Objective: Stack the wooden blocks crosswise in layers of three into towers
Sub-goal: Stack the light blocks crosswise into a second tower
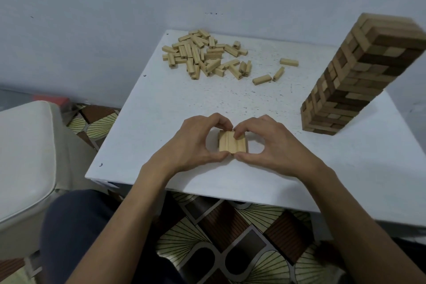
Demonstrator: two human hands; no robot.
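Step in hand: squaring the base layer of a new tower. Three pale blocks (231, 143) lie side by side, flat on the white counter (161, 99), close to its near edge and roughly midway along it. The left hand (196, 143) and right hand (267, 143) close on this layer from either side, thumbs against the near ends and fingertips (238, 132) on the far ends and top. Each grip is pressed lightly against the layer; nothing is lifted.

Progress, as judged: one finished tower (355, 76) of mixed light and dark blocks stands at the right edge; the second tower is only one layer high.

Next move, as judged: release the layer without disturbing it, fetch three more from the loose pile (202, 55) at the far left corner, and lay them across the first three.

Surroundings: a few stray blocks (274, 71) lie between the pile and the tower. A pale cushioned seat (25, 157) stands off the left edge.

Obstructions: none on the path to the pile. The finished tower stands near the right forearm's reach; a careless swing could topple it.
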